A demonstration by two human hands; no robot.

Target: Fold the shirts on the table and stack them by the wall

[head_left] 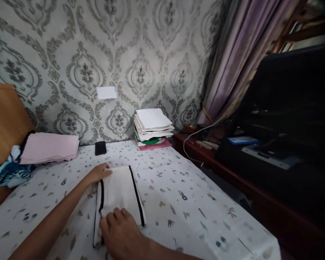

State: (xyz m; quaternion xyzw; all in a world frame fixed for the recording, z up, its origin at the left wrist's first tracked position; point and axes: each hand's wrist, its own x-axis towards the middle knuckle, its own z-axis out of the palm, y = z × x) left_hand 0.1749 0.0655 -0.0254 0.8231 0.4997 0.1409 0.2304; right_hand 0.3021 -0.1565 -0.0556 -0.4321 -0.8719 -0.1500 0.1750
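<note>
A folded white cloth [119,191] with black stripes along its edges lies flat on a patterned sheet [176,213]. My left hand [99,173] is at its far left corner, fingers closed over the fabric there. Nearer to me, my right hand [124,231] has its fingers curled onto the near left edge, pinching the cloth. That hand covers the near end of the cloth. Loose layers show along the left side beneath the top fold.
Against the wall stand a stack of folded cloths [154,124] and a black phone-like object [100,148]. Folded pink cloth [50,147] and a blue patterned fabric [14,169] lie far left. A white cable [184,142] hangs beside the dark furniture on the right.
</note>
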